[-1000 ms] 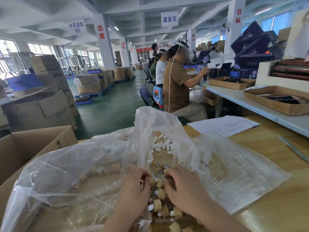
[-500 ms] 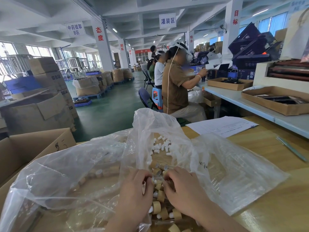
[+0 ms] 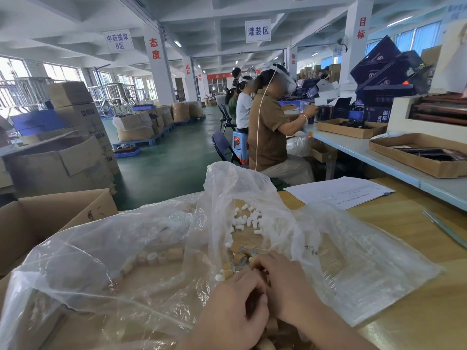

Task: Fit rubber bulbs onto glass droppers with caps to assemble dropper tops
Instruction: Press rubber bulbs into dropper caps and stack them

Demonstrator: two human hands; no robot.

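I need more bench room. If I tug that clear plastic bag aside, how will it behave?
Probably floppy: the clear plastic bag lies crumpled and sagging. It looks thin, so likely light and easy to drag. The tan caps seen through it would probably shift.

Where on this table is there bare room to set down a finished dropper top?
The table is bare right of the plastic bag, out to the thin rod, and along its near right edge. Crowded: bulbs and caps fill the bag's middle; a cardboard box sits left.
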